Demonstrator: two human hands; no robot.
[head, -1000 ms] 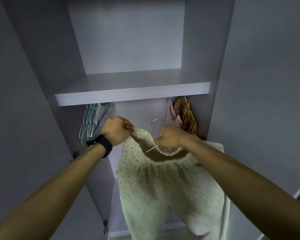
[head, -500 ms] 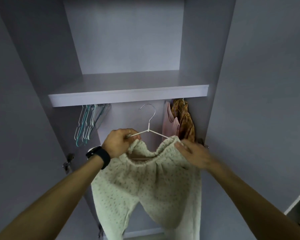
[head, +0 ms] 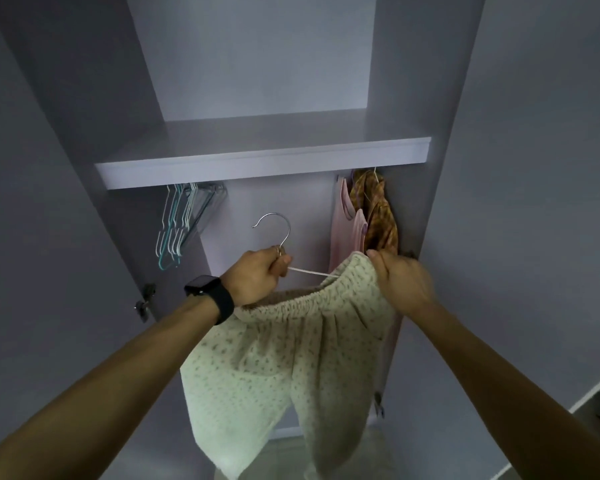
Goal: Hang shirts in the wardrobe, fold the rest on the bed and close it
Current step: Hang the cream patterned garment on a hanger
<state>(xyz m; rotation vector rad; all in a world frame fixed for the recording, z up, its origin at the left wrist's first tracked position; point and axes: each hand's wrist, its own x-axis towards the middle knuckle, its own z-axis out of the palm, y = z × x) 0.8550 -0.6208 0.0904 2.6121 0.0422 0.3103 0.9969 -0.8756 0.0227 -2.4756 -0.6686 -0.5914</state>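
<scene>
While right hand (head: 400, 282) seemingly pinches the speckled cream garment (head: 284, 368), left hand (head: 257, 277) has shifted — gripping the hanger (head: 305, 271) neck.

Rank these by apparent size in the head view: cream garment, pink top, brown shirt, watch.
1. Cream garment, by far the largest.
2. Pink top and brown shirt: similar, both partly hidden, so unranked.
3. Watch, smallest, though nearer the camera.

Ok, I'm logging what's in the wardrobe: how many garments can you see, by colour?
Cream dotted garment, partly on a hanger: 1
Pink garment, hanging: 1
Orange-brown patterned garment, hanging: 1
Total: 3
</scene>
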